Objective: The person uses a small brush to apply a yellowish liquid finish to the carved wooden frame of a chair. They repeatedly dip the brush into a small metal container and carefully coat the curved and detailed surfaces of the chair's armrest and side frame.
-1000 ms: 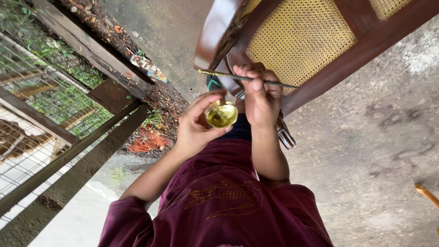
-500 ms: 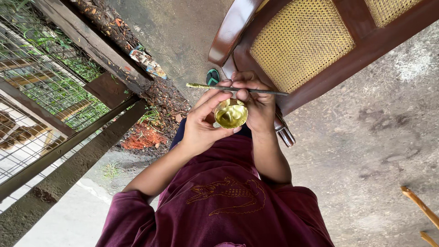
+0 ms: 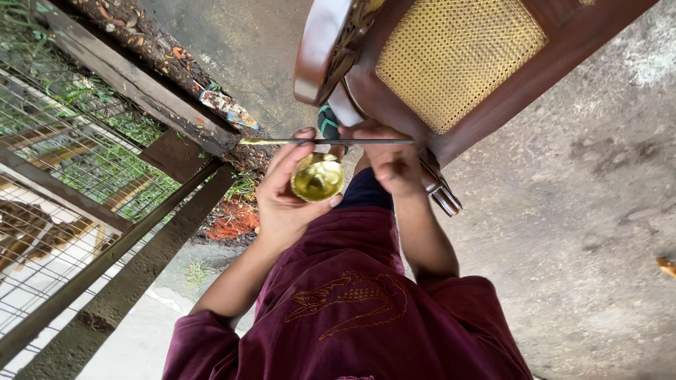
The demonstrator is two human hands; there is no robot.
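My left hand [image 3: 282, 200] holds a small round brass cup [image 3: 318, 178] with yellow-gold liquid inside, fingers curled around its rim. My right hand [image 3: 391, 160] grips a thin dark brush [image 3: 331, 141] that lies level just above the cup, its yellowish tip pointing left past my left thumb. Both hands are close together in front of my maroon shirt [image 3: 345, 317], right by the dark wooden frame of a chair [image 3: 563, 49] with a woven cane panel [image 3: 451, 60].
A wire mesh fence with dark wooden rails [image 3: 120, 239] runs along the left, with grass and leaf litter behind it. Grey concrete ground [image 3: 584, 211] spreads to the right. A teal object [image 3: 327, 121] shows under the chair's edge.
The brush has slid to the left across the top of the cup. My hands and the cup stayed close together while the view shifted slightly toward the chair.
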